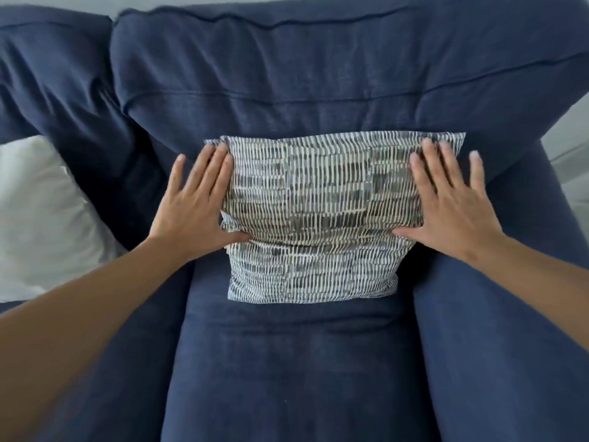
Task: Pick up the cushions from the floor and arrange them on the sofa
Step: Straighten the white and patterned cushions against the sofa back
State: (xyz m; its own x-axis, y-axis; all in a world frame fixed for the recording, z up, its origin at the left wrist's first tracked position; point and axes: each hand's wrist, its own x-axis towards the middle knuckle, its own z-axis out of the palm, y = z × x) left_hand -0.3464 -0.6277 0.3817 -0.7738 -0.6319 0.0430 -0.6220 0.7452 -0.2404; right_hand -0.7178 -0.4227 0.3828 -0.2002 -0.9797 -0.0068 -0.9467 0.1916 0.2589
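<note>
A grey-and-white patterned cushion (322,218) leans against the backrest of the dark blue sofa (302,362), standing on the seat at the right end. My left hand (194,205) lies flat against the cushion's left edge, fingers spread, thumb pressing the front. My right hand (446,202) presses the right edge the same way. Both hands touch the cushion without closing around it.
A white cushion (35,218) rests on the sofa seat at the far left. The sofa's right armrest (497,314) runs beside the patterned cushion. A pale floor (570,148) shows past the sofa's right side.
</note>
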